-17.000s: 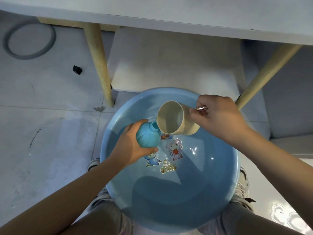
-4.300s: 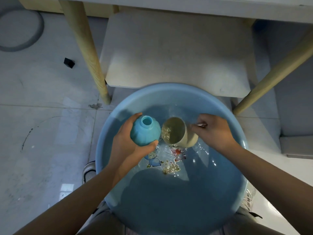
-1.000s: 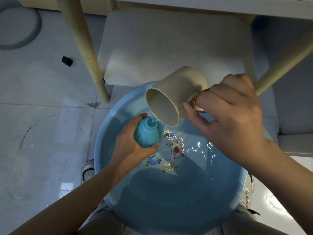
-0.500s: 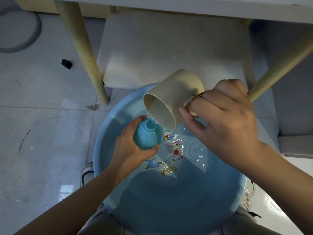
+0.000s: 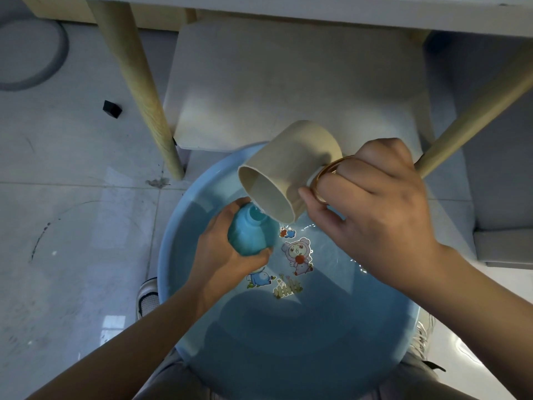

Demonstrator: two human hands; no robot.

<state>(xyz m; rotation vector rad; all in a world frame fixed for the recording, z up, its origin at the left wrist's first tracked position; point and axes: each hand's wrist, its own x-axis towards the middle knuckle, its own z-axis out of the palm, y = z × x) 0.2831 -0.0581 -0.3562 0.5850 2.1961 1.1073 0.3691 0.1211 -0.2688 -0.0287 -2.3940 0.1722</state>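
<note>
The left hand point(image 5: 219, 255) curls around a small blue bottle point(image 5: 249, 238), fingers wrapped over its far side and thumb pressed against its near side. It holds the bottle upright over the far left part of a round blue basin point(image 5: 168, 255), with the open mouth facing up. The right hand point(image 5: 375, 209) grips a beige mug point(image 5: 288, 168) by its gold-coloured handle point(image 5: 326, 174), with the fingers curled through and around the handle and the thumb against the mug's wall near the rim. The mug is tipped steeply on its side and its opening faces left and down. The lowest edge of its rim is just above the bottle's mouth. A pale glint shows at that spot, but it is not clear whether water is running there.

The basin holds shallow water that catches light near the right hand, and cartoon stickers point(image 5: 298, 255) show on its bottom, just right of the bottle. The basin rests on the person's lap, and a shoe point(image 5: 147, 295) shows on the floor beside its left rim. Beyond the basin stands a white seat point(image 5: 288, 82) between two pale wooden legs point(image 5: 144, 96), under the edge of a tabletop point(image 5: 317, 15). On the tiled floor to the left lie a small black block point(image 5: 112, 109) and, farther away, part of a grey ring point(image 5: 59, 57).
</note>
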